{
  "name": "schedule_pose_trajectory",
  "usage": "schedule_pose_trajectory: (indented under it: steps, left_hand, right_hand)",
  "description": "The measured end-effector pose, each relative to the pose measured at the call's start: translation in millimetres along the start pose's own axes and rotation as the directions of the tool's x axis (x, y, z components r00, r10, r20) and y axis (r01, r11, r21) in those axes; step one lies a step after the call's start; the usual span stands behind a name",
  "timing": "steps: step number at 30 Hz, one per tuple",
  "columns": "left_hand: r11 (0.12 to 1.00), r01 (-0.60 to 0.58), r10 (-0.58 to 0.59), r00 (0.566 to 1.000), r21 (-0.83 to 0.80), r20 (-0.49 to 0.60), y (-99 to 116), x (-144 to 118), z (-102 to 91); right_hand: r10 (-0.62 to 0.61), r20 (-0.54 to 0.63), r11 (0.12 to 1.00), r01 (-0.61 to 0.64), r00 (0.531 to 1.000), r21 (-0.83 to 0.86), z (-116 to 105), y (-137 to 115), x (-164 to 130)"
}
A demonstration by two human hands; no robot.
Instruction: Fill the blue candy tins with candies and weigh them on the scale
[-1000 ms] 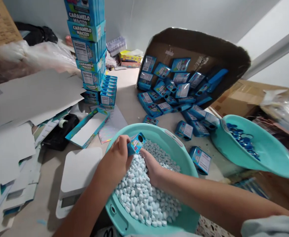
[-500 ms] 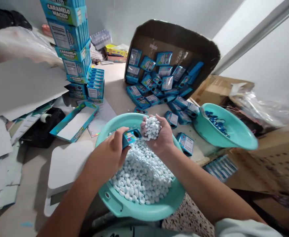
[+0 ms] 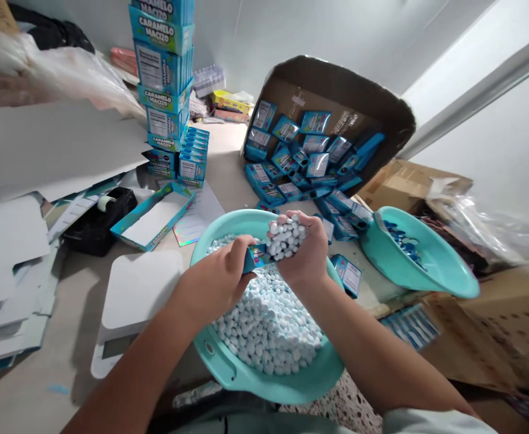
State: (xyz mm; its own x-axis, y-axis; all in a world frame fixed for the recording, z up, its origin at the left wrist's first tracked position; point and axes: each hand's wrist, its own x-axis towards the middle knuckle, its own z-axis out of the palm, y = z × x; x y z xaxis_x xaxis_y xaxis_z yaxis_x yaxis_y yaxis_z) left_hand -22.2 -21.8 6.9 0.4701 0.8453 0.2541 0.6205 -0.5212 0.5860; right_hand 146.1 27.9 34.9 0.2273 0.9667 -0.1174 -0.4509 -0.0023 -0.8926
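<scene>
Two bare forearms came up from the bottom edge, left hand (image 3: pixel 214 283) and right hand (image 3: pixel 303 256) ungloved, no rings or watch showing, pale grey-white sleeve edge sat well back behind the right hand, at the upper arm.

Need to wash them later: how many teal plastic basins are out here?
2: one basin of white candies under both hands, another basin at right holding blue pieces. Others may be hidden.
</scene>
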Motion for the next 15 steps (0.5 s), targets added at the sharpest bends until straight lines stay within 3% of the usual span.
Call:
schedule_pose_trajectory:
  steps: [15]
  left_hand:
    - [1.0,0.011,-0.011,0.999,0.019,0.044,-0.9,2.2,3.4]
  right_hand:
    - [-0.106,-0.032,0.992,0.104,0.994,-0.078,0.7,2.5,-1.1]
